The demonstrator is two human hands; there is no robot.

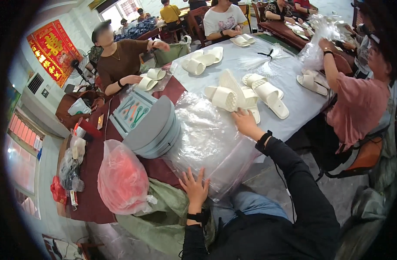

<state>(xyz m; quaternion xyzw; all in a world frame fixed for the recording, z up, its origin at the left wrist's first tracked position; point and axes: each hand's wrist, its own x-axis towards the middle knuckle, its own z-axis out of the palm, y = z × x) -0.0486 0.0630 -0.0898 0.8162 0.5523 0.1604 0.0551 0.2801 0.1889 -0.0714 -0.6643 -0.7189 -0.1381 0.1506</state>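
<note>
My left hand (195,187) lies with spread fingers at the near left edge of a stack of clear plastic bags (202,134). Farther off, my right hand (247,122) reaches to a cream slipper (250,102); its fingertips are at the slipper's near end, and whether they grip it I cannot tell. Beside that slipper, another cream slipper (223,98) shows its textured strap, partly over a tilted sole (233,82). Just right of these lies a pair of cream slippers (271,95).
Left of the bags stands a grey stacked container (155,125), with a pink-filled plastic bag (122,177) nearer me. More slippers (202,60) lie across the table beside a tied bundle of clear strips (267,58). Co-workers sit around; one in pink (359,104) is at right.
</note>
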